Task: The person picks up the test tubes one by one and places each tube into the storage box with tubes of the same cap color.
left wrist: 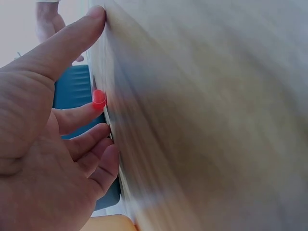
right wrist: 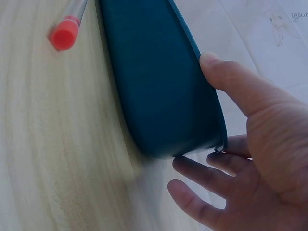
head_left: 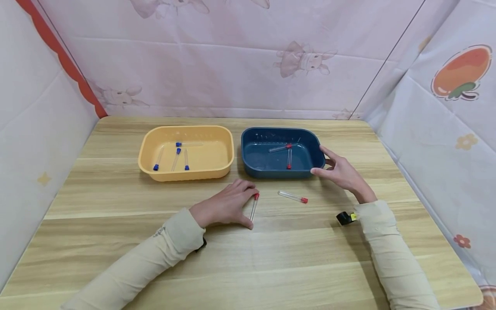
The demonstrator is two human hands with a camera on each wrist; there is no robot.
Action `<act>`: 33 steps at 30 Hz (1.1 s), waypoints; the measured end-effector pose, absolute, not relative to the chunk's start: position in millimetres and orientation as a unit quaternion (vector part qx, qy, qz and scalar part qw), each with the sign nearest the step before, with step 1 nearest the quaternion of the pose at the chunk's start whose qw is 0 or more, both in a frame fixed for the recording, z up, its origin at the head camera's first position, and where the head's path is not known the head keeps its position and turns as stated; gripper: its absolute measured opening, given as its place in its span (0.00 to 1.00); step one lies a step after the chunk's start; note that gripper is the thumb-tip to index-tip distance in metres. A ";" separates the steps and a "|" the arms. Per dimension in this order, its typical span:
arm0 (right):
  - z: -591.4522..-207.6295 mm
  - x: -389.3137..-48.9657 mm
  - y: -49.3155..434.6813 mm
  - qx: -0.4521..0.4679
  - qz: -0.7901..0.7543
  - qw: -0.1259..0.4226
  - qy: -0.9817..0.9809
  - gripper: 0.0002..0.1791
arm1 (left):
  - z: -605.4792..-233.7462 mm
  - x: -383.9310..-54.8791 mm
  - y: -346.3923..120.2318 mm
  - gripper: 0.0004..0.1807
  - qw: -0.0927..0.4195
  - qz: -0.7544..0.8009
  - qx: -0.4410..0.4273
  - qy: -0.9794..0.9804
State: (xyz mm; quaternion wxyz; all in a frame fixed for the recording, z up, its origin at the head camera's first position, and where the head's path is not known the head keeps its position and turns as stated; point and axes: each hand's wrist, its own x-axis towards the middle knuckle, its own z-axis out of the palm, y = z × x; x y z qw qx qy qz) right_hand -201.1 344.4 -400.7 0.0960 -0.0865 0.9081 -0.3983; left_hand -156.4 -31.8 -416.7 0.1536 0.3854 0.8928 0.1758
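Note:
My left hand (head_left: 228, 203) is low over the table with a clear test tube (head_left: 253, 209) between thumb and index finger. The index fingertip is at its red cap (left wrist: 99, 98), the thumb at the far end; the other fingers bend beside it. My right hand (head_left: 341, 173) holds the right end of the dark blue bin (head_left: 280, 174), thumb on the front rim and index finger at the side rim. Two red-capped tubes (head_left: 289, 159) lie inside this bin. Another red-capped test tube (head_left: 292, 196) lies on the table between the hands.
A yellow bin (head_left: 186, 175) stands left of the blue one and holds several blue-capped tubes (head_left: 187, 160). Both stand on a wood-grain table (head_left: 248, 271). Printed cloth walls (head_left: 217, 77) rise behind and at both sides.

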 end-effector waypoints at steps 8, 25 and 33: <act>-400.8 -201.9 344.4 -0.084 -0.400 0.097 0.908 0.53 | -415.4 -155.1 -31.3 0.53 0.161 0.187 0.386 0.889; -401.5 -201.0 345.3 -0.082 -0.402 0.097 0.907 0.53 | -400.1 -150.3 -19.9 0.54 0.203 0.246 0.373 0.871; -402.2 -202.4 345.6 -0.082 -0.405 0.096 0.906 0.52 | -381.8 -153.2 -11.6 0.52 0.188 0.256 0.380 0.868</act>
